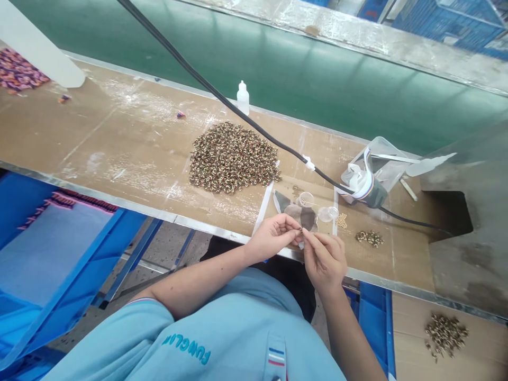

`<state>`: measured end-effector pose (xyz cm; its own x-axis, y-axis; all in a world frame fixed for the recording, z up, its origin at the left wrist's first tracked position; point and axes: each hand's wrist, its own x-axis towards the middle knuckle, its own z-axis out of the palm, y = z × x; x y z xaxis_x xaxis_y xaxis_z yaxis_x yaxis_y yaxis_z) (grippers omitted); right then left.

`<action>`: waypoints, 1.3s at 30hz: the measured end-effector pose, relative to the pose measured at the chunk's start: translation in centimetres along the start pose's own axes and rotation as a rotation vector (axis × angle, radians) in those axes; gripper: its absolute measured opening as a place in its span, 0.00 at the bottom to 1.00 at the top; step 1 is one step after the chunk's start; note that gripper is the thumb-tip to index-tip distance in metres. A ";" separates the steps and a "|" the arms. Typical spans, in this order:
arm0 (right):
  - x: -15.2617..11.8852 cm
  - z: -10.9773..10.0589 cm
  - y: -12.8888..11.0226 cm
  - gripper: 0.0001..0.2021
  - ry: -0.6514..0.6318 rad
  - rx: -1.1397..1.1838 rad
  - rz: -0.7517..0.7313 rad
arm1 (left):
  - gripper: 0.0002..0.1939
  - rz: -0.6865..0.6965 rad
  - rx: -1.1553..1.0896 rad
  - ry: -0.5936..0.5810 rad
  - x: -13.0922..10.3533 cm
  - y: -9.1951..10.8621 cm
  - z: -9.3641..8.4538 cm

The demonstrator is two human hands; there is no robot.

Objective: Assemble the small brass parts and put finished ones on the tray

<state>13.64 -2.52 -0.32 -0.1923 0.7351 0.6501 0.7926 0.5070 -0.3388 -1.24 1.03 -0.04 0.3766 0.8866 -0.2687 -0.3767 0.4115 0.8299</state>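
My left hand (275, 236) and my right hand (326, 257) meet at the front edge of the workbench. Both are closed, with fingertips pinched together on a tiny dark piece (300, 230); its shape is mostly hidden by the fingers. Just beyond them lies a stained grey-brown cloth or sheet (291, 210). Two small clear round dishes, one at the back (306, 199) and one to the right (327, 214), sit past my fingers. Beside them is a little cluster of pale yellow bits (341, 220). Further right rests a small group of brown-and-cream pieces (370, 238).
A large heap of brown-and-cream pieces (234, 159) covers the bench's middle, with a white squeeze bottle (243, 98) behind it. A black cable (206, 84) crosses overhead to a strap (369, 185) by a clear plastic tray (383, 145). Blue bins (75, 275) stand below left.
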 end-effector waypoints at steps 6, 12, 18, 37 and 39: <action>0.2 -0.2 -0.6 0.11 -0.035 0.081 0.307 | 0.14 0.033 0.094 0.004 -0.4 -0.1 0.1; 0.8 -0.2 -1.3 0.06 -0.078 0.181 0.386 | 0.12 0.076 0.321 -0.038 -0.6 -0.6 0.0; 0.3 -1.6 0.9 0.07 -0.015 0.025 0.389 | 0.14 0.103 0.351 -0.052 -0.7 -0.4 0.3; -1.1 -5.1 9.6 0.12 -0.037 -0.491 0.394 | 0.09 0.154 0.468 -0.111 -0.6 -0.3 0.1; -0.6 -4.9 8.9 0.12 -0.097 -0.414 0.375 | 0.09 0.150 0.458 -0.111 -0.6 -0.4 0.1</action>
<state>23.67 -0.66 -0.46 0.1094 0.8786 0.4649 0.9740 -0.0013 -0.2267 -1.28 0.34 -0.15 0.4438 0.8909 -0.0965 -0.0321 0.1234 0.9918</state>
